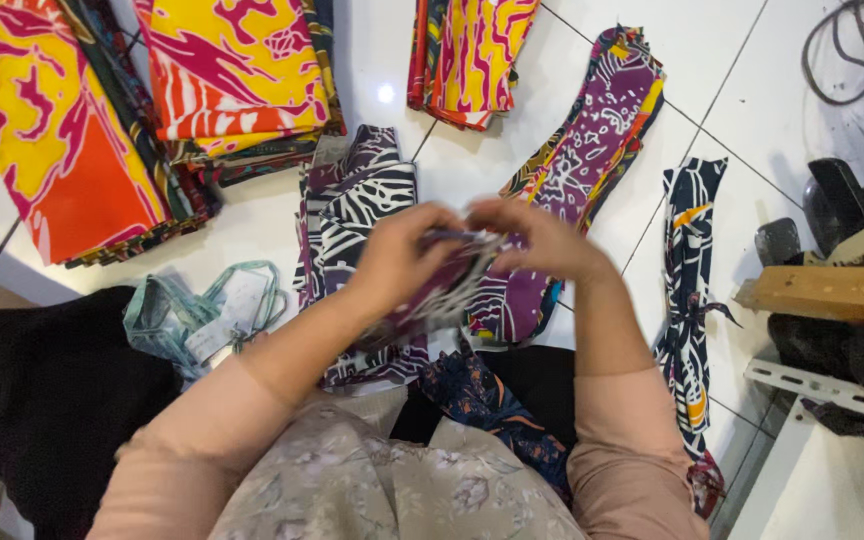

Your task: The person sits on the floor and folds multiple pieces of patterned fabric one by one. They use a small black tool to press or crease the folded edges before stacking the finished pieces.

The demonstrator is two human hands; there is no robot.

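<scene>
Landmark: folded purple-and-white patterned cloth piece, held above the white tiled floor, approx. frame centre.

Left hand: fingers curled shut on the cloth's upper left edge. Right hand: fingers pinched closed on its upper right edge. Both hands touch at the top; fingertips partly blurred.

Left of the cloth: pale green strap bundle w/ a small white rectangular tag; print not legible.

Beyond the cloth, upper left: folded stacks of yellow, red and orange print fabric, cut off by frame edge. Behind it: long purple patterned strip. Right of it: narrow dark blue-and-white strip. Further right: wooden block and dark items, hard to make out.
</scene>
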